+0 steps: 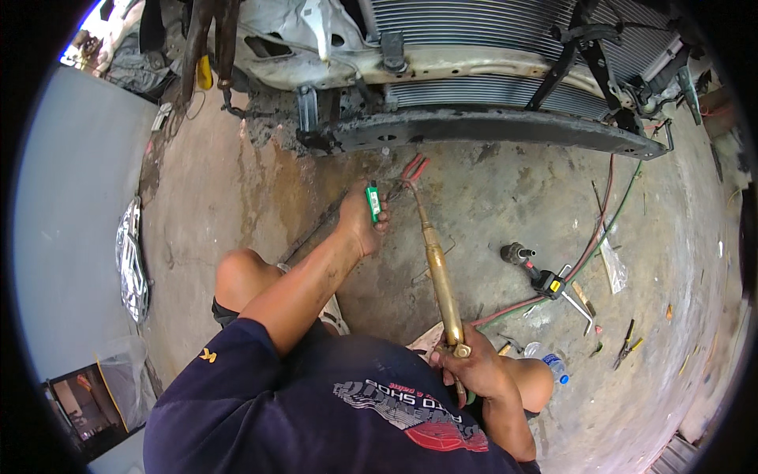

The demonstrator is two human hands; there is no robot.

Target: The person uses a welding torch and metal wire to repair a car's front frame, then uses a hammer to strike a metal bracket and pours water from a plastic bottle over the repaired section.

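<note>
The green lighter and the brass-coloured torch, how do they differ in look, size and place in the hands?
The lighter is green with a pale label, while the torch is brass-coloured. The lighter is short and mostly within the left hand; the torch is much longer, extending well beyond the right hand. The lighter is farther from the body than the torch's gripped end. Both are hand-held, and neither shows a visible flame.

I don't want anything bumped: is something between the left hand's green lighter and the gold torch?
Nothing visible stands between the lighter and the torch; the red-handled tool nearby seems to lie on the floor below.
</note>
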